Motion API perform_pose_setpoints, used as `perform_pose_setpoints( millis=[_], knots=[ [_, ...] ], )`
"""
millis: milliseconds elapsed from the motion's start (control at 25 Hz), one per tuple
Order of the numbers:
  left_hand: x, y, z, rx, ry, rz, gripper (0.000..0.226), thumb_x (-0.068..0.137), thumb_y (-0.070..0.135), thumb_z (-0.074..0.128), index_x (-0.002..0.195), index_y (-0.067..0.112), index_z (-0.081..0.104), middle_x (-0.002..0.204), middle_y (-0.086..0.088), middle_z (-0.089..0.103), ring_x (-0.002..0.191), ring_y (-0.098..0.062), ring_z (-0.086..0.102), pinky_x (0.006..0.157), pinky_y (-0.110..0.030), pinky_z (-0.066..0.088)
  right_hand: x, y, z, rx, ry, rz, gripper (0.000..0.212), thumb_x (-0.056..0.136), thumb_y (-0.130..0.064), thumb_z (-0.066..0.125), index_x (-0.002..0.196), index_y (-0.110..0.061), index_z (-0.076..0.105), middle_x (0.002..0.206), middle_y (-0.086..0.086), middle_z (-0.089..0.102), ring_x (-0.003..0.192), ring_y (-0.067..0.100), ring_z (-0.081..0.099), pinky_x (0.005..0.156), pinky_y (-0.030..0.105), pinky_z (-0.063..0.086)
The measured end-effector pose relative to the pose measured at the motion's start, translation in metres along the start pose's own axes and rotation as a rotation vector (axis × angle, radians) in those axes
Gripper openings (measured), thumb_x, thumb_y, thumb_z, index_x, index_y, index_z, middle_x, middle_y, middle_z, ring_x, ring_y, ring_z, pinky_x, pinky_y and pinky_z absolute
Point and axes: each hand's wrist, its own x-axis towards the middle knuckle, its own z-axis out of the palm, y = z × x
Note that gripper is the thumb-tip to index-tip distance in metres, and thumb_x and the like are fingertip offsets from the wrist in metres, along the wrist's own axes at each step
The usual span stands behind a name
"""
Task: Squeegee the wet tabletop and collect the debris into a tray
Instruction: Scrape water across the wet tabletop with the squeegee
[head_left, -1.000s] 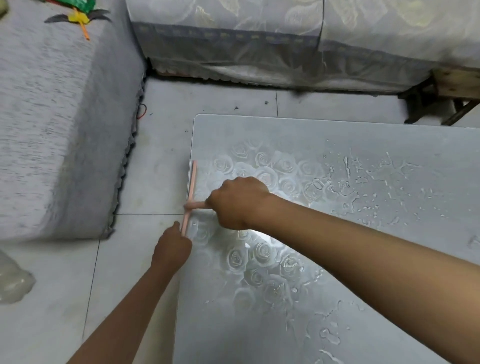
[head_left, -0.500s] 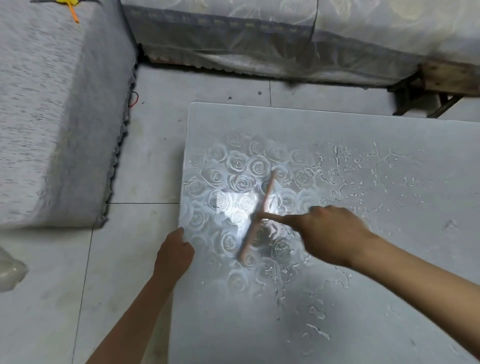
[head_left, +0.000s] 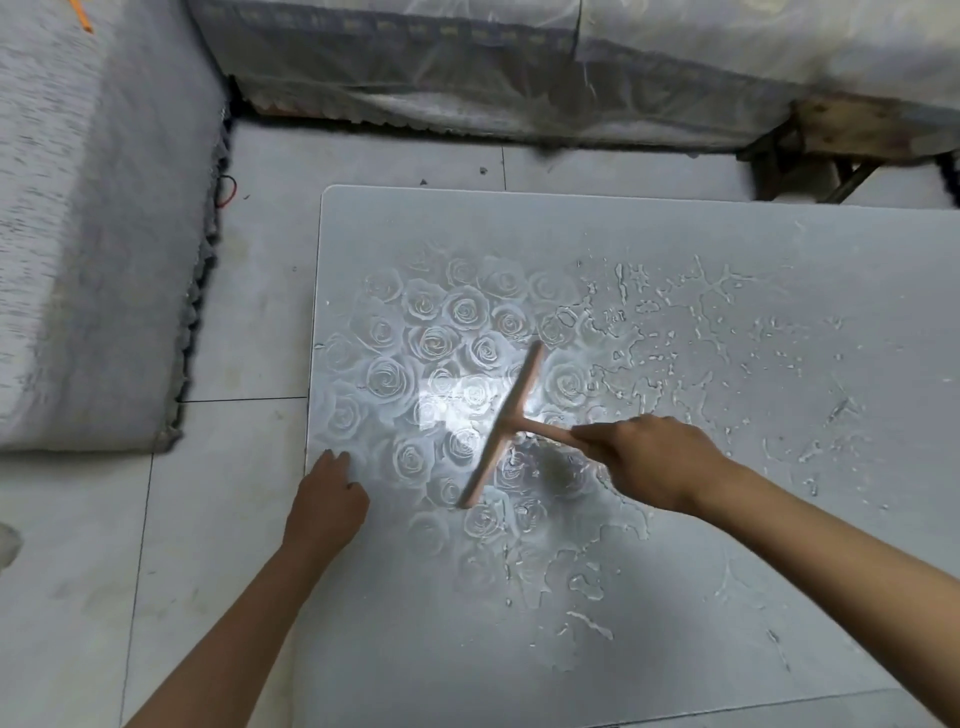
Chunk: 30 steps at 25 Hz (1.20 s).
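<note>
The tabletop (head_left: 675, 649) runs off the right and lower edges, so its full extent cannot be seen, and no tray shows. The right hand (head_left: 652, 460) is closed around the handle of the pink squeegee (head_left: 506, 426), hiding the handle's far end; its T-shaped blade lies tilted across the glossy surface, near the left-centre. The left hand (head_left: 327, 501) rests curled at the tabletop's left edge, fingers bent, holding nothing that can be made out. Rose shapes reflect in the smooth wet sheen, with beaded water streaks (head_left: 701, 312) to the right. A speckled grey fabric block (head_left: 78, 234) stands on the tiled floor (head_left: 218, 519).
</note>
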Motion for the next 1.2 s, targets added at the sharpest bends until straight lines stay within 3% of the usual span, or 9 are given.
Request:
perform_pose_setpoints(
  millis=[120, 280, 440, 640, 760, 840, 920, 1040, 1200],
  knots=[
    [-0.014, 0.013, 0.009, 0.046, 0.001, 0.013, 0.051, 0.094, 0.004, 0.041, 0.144, 0.001, 0.035, 0.156, -0.015, 0.023, 0.143, -0.029, 0.024, 0.112, -0.031, 0.020, -0.028, 0.030, -0.003, -0.101, 0.060, 0.052, 0.044, 0.096, -0.027, 0.038, 0.134, -0.050, 0.038, 0.099, 0.004, 0.065, 0.088, 0.027, 0.063, 0.064, 0.032, 0.044],
    [-0.030, 0.021, 0.028, 0.091, -0.008, 0.008, 0.051, 0.094, 0.003, 0.042, 0.144, -0.001, 0.034, 0.155, -0.017, 0.024, 0.143, -0.029, 0.025, 0.111, -0.031, 0.021, -0.032, -0.011, 0.007, -0.083, 0.165, -0.210, 0.059, 0.092, -0.014, 0.040, 0.139, -0.048, 0.029, 0.066, -0.001, 0.040, 0.052, 0.015, 0.037, 0.044, 0.024, 0.023],
    [-0.046, 0.026, 0.055, 0.092, -0.002, -0.023, 0.050, 0.091, 0.001, 0.044, 0.140, -0.002, 0.039, 0.153, -0.019, 0.028, 0.141, -0.032, 0.028, 0.112, -0.032, 0.023, -0.012, -0.039, 0.026, -0.123, 0.096, -0.359, 0.045, 0.092, -0.013, 0.041, 0.133, -0.030, 0.048, 0.091, 0.007, 0.057, 0.069, 0.024, 0.048, 0.049, 0.025, 0.024],
    [-0.068, 0.028, 0.085, 0.101, 0.003, -0.047, 0.037, 0.088, 0.001, 0.047, 0.125, -0.005, 0.052, 0.132, -0.023, 0.049, 0.126, -0.038, 0.045, 0.100, -0.038, 0.035, -0.037, 0.053, 0.028, -0.118, 0.023, -0.244, 0.046, 0.092, -0.020, 0.041, 0.131, -0.042, 0.047, 0.102, 0.005, 0.064, 0.093, 0.028, 0.062, 0.064, 0.029, 0.037],
    [-0.082, 0.030, 0.092, 0.076, 0.025, -0.091, 0.041, 0.088, 0.001, 0.047, 0.129, -0.006, 0.050, 0.135, -0.023, 0.047, 0.126, -0.038, 0.044, 0.101, -0.038, 0.033, -0.060, 0.076, 0.015, -0.179, 0.092, -0.210, 0.052, 0.090, -0.015, 0.040, 0.134, -0.042, 0.043, 0.085, 0.005, 0.058, 0.074, 0.027, 0.058, 0.054, 0.026, 0.031],
    [-0.095, 0.030, 0.094, 0.045, 0.059, -0.127, 0.043, 0.088, -0.001, 0.047, 0.130, -0.008, 0.048, 0.138, -0.025, 0.045, 0.129, -0.038, 0.041, 0.102, -0.036, 0.030, -0.070, 0.056, 0.017, -0.169, 0.169, -0.319, 0.059, 0.090, -0.013, 0.040, 0.139, -0.045, 0.031, 0.067, 0.001, 0.037, 0.054, 0.023, 0.038, 0.044, 0.025, 0.018],
    [-0.109, 0.026, 0.094, 0.003, 0.097, -0.163, 0.043, 0.087, -0.004, 0.047, 0.130, -0.010, 0.047, 0.141, -0.026, 0.042, 0.132, -0.036, 0.038, 0.102, -0.032, 0.027, -0.067, 0.017, 0.027, -0.124, 0.148, -0.454, 0.053, 0.091, -0.016, 0.043, 0.138, -0.040, 0.037, 0.069, 0.001, 0.033, 0.055, 0.022, 0.036, 0.046, 0.025, 0.015],
    [-0.128, 0.006, 0.094, -0.063, 0.150, -0.250, 0.046, 0.087, -0.003, 0.048, 0.132, -0.008, 0.045, 0.144, -0.024, 0.039, 0.134, -0.034, 0.037, 0.103, -0.032, 0.028, -0.058, -0.047, 0.054, -0.133, 0.037, -0.599, 0.041, 0.090, -0.017, 0.046, 0.131, -0.022, 0.047, 0.096, 0.011, 0.053, 0.079, 0.030, 0.057, 0.059, 0.028, 0.027],
    [-0.145, -0.029, 0.099, -0.076, 0.150, -0.333, 0.043, 0.089, -0.001, 0.047, 0.132, -0.009, 0.044, 0.143, -0.024, 0.040, 0.132, -0.033, 0.037, 0.098, -0.033, 0.028, -0.054, -0.028, 0.060, -0.200, -0.007, -0.542, 0.057, 0.088, -0.018, 0.045, 0.140, -0.039, 0.034, 0.104, 0.010, 0.058, 0.094, 0.030, 0.061, 0.064, 0.029, 0.033]
  ],
)
